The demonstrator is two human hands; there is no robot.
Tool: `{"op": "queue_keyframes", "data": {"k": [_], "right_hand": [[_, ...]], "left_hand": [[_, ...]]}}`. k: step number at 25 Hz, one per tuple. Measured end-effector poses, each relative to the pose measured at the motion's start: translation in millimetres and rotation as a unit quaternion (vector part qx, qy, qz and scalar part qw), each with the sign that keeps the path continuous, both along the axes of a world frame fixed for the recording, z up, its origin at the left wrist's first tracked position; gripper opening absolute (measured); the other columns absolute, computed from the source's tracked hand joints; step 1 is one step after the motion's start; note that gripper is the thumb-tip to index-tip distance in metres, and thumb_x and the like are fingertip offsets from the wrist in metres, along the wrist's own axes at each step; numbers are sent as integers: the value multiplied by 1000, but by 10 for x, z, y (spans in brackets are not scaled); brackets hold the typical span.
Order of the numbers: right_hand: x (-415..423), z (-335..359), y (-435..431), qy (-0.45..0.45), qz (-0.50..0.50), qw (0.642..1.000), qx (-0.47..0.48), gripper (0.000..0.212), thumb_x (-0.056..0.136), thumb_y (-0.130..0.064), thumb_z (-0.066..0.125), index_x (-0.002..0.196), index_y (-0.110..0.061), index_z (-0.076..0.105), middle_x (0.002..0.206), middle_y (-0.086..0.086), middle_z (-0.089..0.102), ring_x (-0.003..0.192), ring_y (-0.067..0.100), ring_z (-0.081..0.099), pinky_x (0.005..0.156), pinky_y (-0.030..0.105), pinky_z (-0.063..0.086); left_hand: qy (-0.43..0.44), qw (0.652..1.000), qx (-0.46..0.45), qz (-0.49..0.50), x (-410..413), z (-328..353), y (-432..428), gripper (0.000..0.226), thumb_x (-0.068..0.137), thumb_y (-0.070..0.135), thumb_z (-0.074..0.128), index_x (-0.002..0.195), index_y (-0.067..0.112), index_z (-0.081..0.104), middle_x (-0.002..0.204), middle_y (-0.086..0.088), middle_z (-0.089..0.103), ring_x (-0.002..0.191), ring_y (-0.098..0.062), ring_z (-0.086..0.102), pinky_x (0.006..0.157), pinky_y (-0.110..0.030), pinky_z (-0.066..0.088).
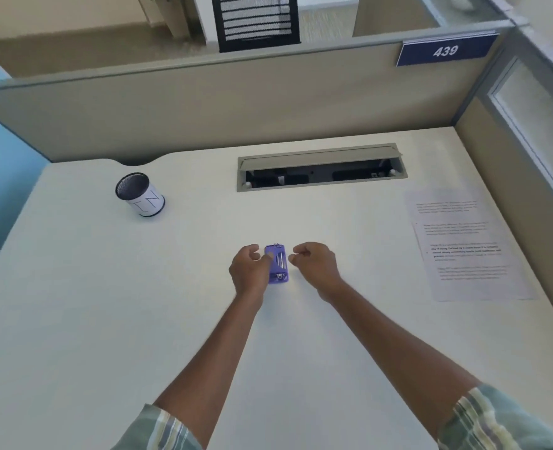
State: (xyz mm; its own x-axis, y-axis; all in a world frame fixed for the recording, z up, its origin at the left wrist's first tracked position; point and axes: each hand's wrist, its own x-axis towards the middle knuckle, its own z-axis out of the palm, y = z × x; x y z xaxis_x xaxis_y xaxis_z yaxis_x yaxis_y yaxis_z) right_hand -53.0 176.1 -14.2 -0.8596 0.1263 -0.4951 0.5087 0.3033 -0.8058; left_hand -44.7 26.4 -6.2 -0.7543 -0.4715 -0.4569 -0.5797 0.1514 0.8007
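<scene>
Left hand (250, 266) low over the middle of the white desk top (74, 319), fingers curled, tips closed on the upper left edge of a small purple rectangular plastic case (279, 266). Right hand (314, 261) just beside the same case on its right, a sliver of desk between, fingers curled in and thumb tip against forefinger. Something tiny pinched there or nothing at all: impossible to tell. Both forearms bare, stretched forward, with pale green plaid short sleeves (161, 430) at the bottom edge.

Case flat on the desk between the two hands, long side pointing away from the person. Violet, slightly see-through, corners rounded. Thin silvery metal rods side by side along its length, a small shiny metal piece at the near end, another glint at the far end. Finer detail too blurred to read.

Well apart, to the far left: a black mesh cylindrical cup (140, 194), upright, wrapped in a white paper label with the letters "IN". Beyond the hands: a grey rectangular cable hatch (320, 186) sunk in the desk, lid tilted open, dark inside. To the right: a white printed paper sheet (463, 245) flat on the desk. Behind everything: a beige cubicle partition (203, 108) with a blue sign (445, 51) marked "439".
</scene>
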Motion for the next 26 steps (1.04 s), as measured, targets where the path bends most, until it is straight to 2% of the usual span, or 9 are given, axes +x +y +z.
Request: {"op": "queue_keyframes", "data": {"k": [2,5,7,9,11,13,19,24,26], "right_hand": [[8,-29,-173,-18,6,1000,17,14,92,-7,69,99,4,74,93,10,67,82,22,55,67,28,42],[40,-47,-306,-23,20,998,49,15,88,-1,60,73,0,60,76,15,46,73,24,36,60,31,28],[47,-54,-325,-18,11,998,54,16,88,0,58,80,13,61,76,22,44,73,23,37,63,31,30],[40,-57,-332,-13,3,998,59,22,88,1,55,96,19,65,78,21,48,75,21,40,67,33,31],[26,-53,-346,-7,-4,998,61,25,87,1,53,99,19,66,78,18,50,75,21,40,66,33,31],[12,-62,-353,-7,-14,998,62,26,86,2,52,100,18,67,81,27,49,75,20,40,66,33,31],[32,-117,-388,-13,-27,998,61,23,87,1,52,97,18,65,86,35,54,76,22,38,64,33,29],[7,-148,-401,-16,-36,997,60,25,91,-2,56,102,18,67,84,33,56,75,21,40,65,33,31],[-17,-140,-436,-11,-42,998,53,23,92,-2,58,101,17,68,97,37,65,75,20,42,65,33,33]], "left_hand": [[-29,998,55,-9,27,-9,-22,35,95,13,73,130,14,72,101,7,71,103,-24,73,88,-37,63],[-22,996,74,-34,65,-54,-27,24,92,4,67,104,20,81,101,-5,82,102,-32,80,93,-44,67],[-15,996,79,-35,72,-70,-35,28,91,2,67,87,27,79,101,-10,84,90,-30,82,88,-41,68],[-10,996,87,-31,59,-82,-57,32,90,1,68,81,30,78,99,-9,85,79,-26,80,85,-39,69],[-6,995,93,-29,42,-93,-78,28,91,2,69,85,27,80,92,-5,83,81,-26,80,85,-38,69],[-4,995,97,-31,42,-92,-83,27,91,2,70,89,26,81,87,-1,82,83,-26,81,84,-36,69],[-1,995,95,-38,53,-107,-88,36,90,0,69,79,34,77,94,-4,85,91,-31,83,87,-41,69],[8,993,112,-38,45,-105,-114,29,92,1,70,92,28,80,96,-5,85,93,-30,84,87,-39,69],[13,993,115,-37,36,-92,-169,28,92,2,71,94,28,80,95,-5,85,93,-30,83,87,-38,69]]}}
